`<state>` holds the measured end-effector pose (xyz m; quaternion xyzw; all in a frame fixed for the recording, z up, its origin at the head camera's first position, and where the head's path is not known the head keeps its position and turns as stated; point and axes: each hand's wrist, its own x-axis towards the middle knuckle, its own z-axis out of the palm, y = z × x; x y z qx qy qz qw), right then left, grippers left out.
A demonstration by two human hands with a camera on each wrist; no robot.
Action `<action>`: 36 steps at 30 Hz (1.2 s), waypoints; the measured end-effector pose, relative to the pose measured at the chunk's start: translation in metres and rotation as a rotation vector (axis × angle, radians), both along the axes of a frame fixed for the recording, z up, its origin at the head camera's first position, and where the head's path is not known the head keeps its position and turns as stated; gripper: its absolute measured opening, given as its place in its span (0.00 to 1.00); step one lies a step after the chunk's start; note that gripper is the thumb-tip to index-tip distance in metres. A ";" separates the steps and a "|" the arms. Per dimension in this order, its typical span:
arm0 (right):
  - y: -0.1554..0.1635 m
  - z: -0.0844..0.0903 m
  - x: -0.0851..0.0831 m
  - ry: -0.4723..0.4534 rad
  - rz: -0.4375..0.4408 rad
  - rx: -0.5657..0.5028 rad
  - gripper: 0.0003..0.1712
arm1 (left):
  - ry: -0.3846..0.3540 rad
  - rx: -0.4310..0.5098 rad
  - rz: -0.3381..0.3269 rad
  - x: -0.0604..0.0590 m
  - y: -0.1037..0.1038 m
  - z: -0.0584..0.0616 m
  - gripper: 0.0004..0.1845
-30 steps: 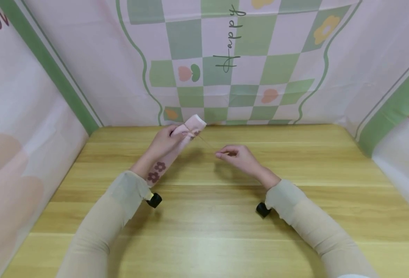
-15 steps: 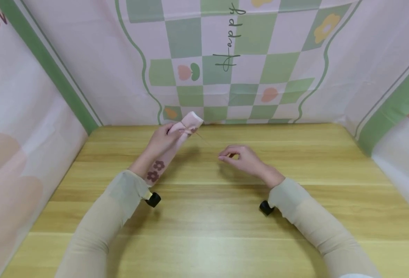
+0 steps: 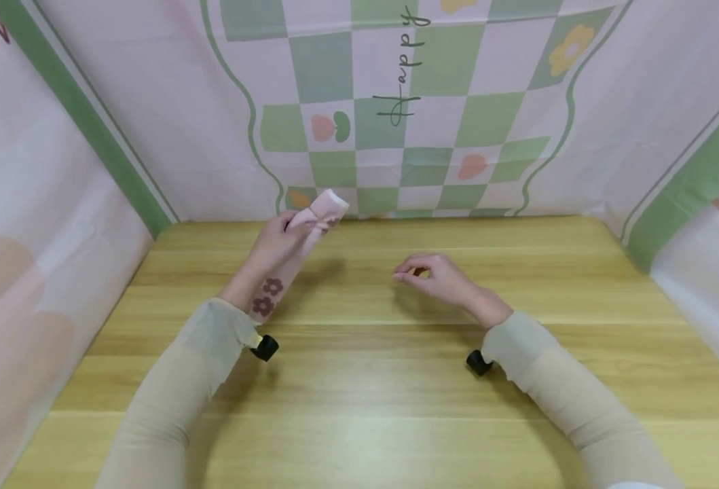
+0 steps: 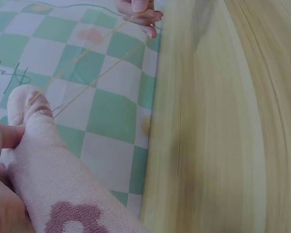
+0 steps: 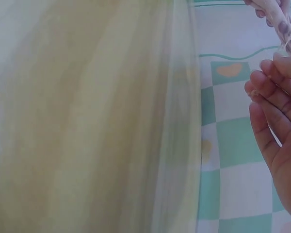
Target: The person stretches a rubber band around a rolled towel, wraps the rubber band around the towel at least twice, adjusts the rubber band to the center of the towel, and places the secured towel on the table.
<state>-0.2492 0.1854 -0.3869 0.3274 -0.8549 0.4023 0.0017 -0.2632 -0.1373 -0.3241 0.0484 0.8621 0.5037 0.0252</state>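
My left hand (image 3: 275, 243) grips a pink, long, narrow rolled towel (image 3: 295, 261) with dark flower prints, tilted with its upper end away from me. Across a gap on the right, my right hand (image 3: 438, 277) has its thumb and fingers brought together. In the left wrist view, two strands of a thin tan rubber band (image 4: 82, 56) stretch from near the end of the towel (image 4: 63, 167) to the fingertips of the right hand (image 4: 140, 10). A bit of the band (image 5: 253, 92) shows at a fingertip in the right wrist view. Some of the band on the towel is hidden.
Both hands are above a wooden table (image 3: 359, 380). A curtain (image 3: 438, 122) with green checks hangs behind its far edge, and printed cloth hangs at both sides. Black wrist cameras (image 3: 265, 348) sit below the sleeves.
My right hand has moved to the right, away from the towel. The left hand with the towel has shifted slightly left and away from me, widening the gap.
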 end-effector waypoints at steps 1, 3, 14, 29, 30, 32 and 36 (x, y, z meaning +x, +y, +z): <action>0.001 0.001 0.000 0.002 0.000 -0.002 0.08 | 0.003 -0.001 -0.003 0.000 0.000 0.000 0.25; 0.003 0.002 0.000 0.009 0.003 -0.002 0.08 | 0.012 -0.008 -0.008 0.000 -0.001 0.001 0.24; 0.011 -0.005 -0.003 0.009 0.002 -0.003 0.07 | 0.013 0.022 -0.003 0.000 -0.001 0.001 0.22; 0.030 -0.004 -0.001 -0.054 -0.005 0.059 0.07 | 0.046 0.004 -0.001 -0.002 -0.009 0.003 0.22; 0.029 -0.004 -0.001 -0.052 -0.003 0.062 0.08 | 0.044 0.005 -0.003 -0.002 -0.008 0.003 0.22; 0.027 -0.002 0.001 -0.048 -0.005 0.065 0.08 | 0.039 0.017 -0.005 -0.001 -0.005 0.003 0.22; 0.020 0.004 0.004 -0.059 0.001 0.069 0.11 | 0.029 0.036 -0.007 0.001 0.001 0.004 0.23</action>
